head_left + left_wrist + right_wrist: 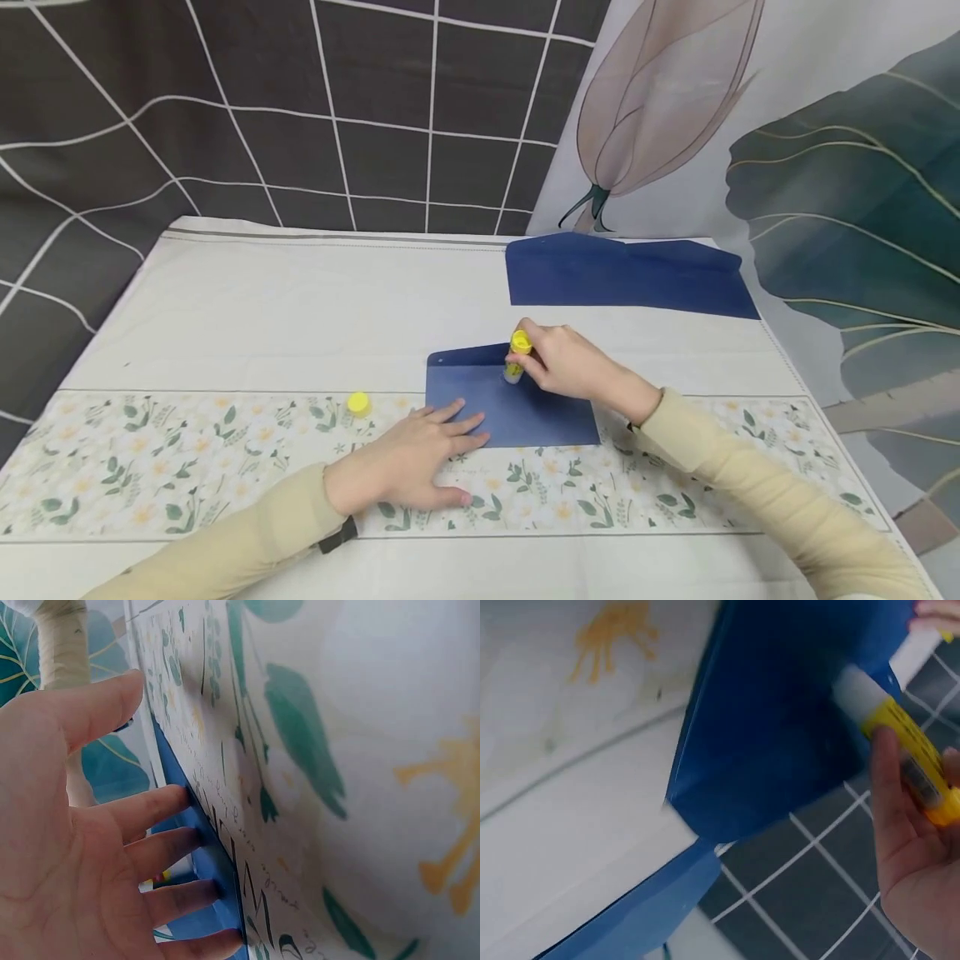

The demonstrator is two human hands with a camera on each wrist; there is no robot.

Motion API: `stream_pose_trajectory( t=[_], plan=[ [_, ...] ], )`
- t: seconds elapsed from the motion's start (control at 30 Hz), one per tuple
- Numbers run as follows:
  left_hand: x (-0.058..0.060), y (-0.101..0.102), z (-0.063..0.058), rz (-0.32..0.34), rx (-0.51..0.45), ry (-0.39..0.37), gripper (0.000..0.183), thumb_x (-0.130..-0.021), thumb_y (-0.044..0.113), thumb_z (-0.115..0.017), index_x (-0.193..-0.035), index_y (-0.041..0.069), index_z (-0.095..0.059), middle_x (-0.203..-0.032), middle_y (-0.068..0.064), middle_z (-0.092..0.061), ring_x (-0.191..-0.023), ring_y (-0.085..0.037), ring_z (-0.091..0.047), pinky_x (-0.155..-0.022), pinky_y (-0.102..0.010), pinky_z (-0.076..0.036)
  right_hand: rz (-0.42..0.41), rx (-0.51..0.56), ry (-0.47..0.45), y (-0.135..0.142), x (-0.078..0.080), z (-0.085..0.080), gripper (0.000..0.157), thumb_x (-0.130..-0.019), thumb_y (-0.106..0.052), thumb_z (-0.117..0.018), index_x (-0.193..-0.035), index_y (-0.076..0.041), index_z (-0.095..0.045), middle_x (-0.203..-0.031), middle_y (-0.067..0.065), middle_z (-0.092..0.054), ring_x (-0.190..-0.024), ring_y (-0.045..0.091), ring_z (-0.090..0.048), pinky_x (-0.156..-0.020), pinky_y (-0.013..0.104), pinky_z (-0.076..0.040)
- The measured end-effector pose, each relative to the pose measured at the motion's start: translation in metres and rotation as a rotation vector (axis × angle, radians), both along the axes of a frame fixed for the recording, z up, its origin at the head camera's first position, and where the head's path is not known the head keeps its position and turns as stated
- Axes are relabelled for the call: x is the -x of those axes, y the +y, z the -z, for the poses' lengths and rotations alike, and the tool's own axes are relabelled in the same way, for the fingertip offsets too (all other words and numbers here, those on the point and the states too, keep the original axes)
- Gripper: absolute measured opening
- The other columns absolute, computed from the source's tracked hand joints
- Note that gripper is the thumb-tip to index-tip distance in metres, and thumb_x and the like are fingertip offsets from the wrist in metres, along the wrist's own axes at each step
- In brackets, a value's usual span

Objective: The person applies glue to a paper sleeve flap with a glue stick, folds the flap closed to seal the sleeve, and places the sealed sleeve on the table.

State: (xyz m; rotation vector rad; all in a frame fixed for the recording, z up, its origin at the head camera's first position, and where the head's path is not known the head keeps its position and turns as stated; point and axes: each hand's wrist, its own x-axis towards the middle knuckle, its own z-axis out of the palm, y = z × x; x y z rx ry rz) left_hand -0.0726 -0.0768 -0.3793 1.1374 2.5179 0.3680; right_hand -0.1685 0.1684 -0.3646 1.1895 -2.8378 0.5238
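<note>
A blue paper envelope (pixel 540 425) lies on the table with a darker flap strip (pixel 468 356) along its far edge. My right hand (pixel 566 362) grips a yellow glue stick (pixel 514 367), its uncapped white end down at the envelope near the flap. In the right wrist view the glue stick (pixel 904 742) slants toward the blue paper (pixel 772 712). My left hand (pixel 420 458) rests with fingers spread, fingertips on the envelope's left part and thumb on the tablecloth. The left wrist view shows those straight fingers (pixel 176 900) over the blue edge.
A yellow cap (pixel 359 405) stands on the tablecloth left of the envelope. Farther back on the right lies a second dark blue paper piece (pixel 622 275). The white tablecloth (pixel 300 308) has a floral band. Dark grid cloth (pixel 375 100) hangs behind the table.
</note>
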Motion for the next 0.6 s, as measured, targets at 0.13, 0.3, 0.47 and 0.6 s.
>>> stream_pose_trajectory(
  t=[0.13,0.3,0.47,0.6],
  plan=[
    [0.000,-0.001,0.000,-0.003,0.005,0.006,0.070,-0.085,0.055,-0.063,-0.142,0.016,-0.048,-0.154,-0.006,-0.036,-0.144,-0.037,-0.027,-0.111,-0.058,-0.032,0.025,-0.006,-0.001,0.003,0.001,-0.002,0.020,-0.095,-0.024,-0.060,-0.099,-0.006,-0.054,-0.068,-0.002,-0.056,-0.048,0.001,-0.045,-0.046,0.016,-0.041],
    [0.000,-0.001,0.000,0.001,-0.001,0.006,0.070,-0.085,0.054,-0.063,-0.142,0.016,-0.048,-0.153,-0.006,-0.036,-0.144,-0.037,-0.027,-0.111,-0.058,-0.032,-0.032,0.057,-0.005,-0.009,0.000,0.003,0.016,-0.097,-0.023,-0.058,-0.100,-0.008,-0.053,-0.075,-0.002,-0.062,-0.053,0.001,-0.051,-0.051,0.015,-0.044],
    [-0.001,0.000,0.000,-0.001,-0.006,0.002,0.070,-0.085,0.054,-0.063,-0.142,0.016,-0.049,-0.153,-0.006,-0.036,-0.144,-0.037,-0.026,-0.110,-0.059,-0.032,-0.067,0.078,-0.008,-0.015,-0.002,0.006,0.016,-0.097,-0.023,-0.057,-0.101,-0.007,-0.053,-0.078,-0.002,-0.065,-0.056,0.001,-0.055,-0.052,0.015,-0.046],
    [0.000,-0.001,0.000,0.009,-0.005,0.015,0.070,-0.085,0.054,-0.063,-0.142,0.015,-0.048,-0.153,-0.008,-0.036,-0.143,-0.038,-0.027,-0.110,-0.059,-0.033,0.006,0.050,0.015,0.008,-0.005,0.004,0.018,-0.095,-0.022,-0.060,-0.097,-0.007,-0.052,-0.069,-0.003,-0.059,-0.050,0.001,-0.046,-0.047,0.015,-0.041]
  ],
)
